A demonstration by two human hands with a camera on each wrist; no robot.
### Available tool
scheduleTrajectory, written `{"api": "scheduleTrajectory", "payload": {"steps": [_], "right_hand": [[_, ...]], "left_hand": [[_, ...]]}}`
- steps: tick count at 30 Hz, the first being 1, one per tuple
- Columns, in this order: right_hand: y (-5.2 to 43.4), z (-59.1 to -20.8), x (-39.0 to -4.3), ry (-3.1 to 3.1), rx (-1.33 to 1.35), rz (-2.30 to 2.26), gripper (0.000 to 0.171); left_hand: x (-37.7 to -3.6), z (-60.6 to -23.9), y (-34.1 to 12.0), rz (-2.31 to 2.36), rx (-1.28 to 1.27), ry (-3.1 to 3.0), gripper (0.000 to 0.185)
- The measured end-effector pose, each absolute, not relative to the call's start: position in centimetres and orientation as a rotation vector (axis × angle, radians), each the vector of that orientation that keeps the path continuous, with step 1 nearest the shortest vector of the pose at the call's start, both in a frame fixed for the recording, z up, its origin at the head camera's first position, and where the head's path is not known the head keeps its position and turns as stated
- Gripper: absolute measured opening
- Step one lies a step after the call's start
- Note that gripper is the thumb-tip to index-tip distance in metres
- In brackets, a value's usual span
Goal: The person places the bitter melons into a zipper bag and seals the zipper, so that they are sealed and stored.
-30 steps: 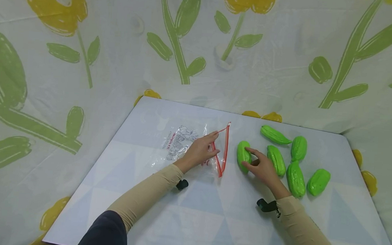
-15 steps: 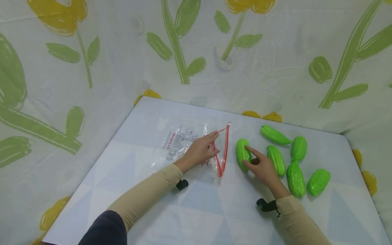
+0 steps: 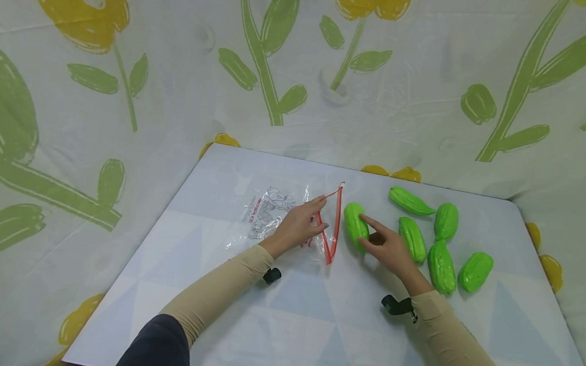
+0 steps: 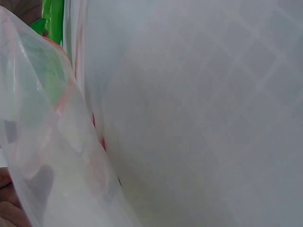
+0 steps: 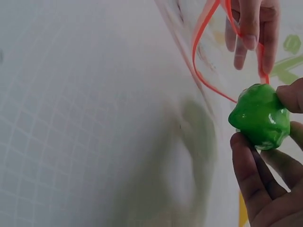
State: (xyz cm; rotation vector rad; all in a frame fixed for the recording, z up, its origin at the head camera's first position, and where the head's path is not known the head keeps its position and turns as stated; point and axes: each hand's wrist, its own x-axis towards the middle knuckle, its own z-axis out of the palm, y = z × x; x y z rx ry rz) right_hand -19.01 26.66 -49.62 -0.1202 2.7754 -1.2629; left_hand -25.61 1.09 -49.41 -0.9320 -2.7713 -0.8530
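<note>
A clear zip bag (image 3: 276, 213) with a red zip rim (image 3: 334, 225) lies on the white table (image 3: 315, 318). My left hand (image 3: 301, 224) pinches the bag's upper rim and holds the mouth wide. My right hand (image 3: 387, 246) grips a green toy gourd (image 3: 355, 225) between thumb and fingers, just right of the bag's mouth. In the right wrist view the gourd (image 5: 260, 117) sits in my fingers (image 5: 248, 163) beside the red rim (image 5: 208, 52). The left wrist view is filled by the bag's film (image 4: 52, 156).
Several more green gourds (image 3: 441, 265) lie on the table to the right of my right hand. A flower-printed cloth (image 3: 128, 83) hangs behind and around the table. The table's near part is bare.
My right hand has carried the green gourd leftwards, from beside the other gourds up to the bag's open mouth. The left hand has kept holding the rim.
</note>
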Motion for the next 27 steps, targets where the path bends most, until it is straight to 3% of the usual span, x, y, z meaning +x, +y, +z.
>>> {"api": "scheduleTrajectory", "payload": {"steps": [27], "right_hand": [[24.6,-50.3,-19.8,2.739,-0.252,-1.359,0.06]], "left_hand": [[-25.5,-49.3,1.5,-0.875,-0.956,-2.734,0.067]]}}
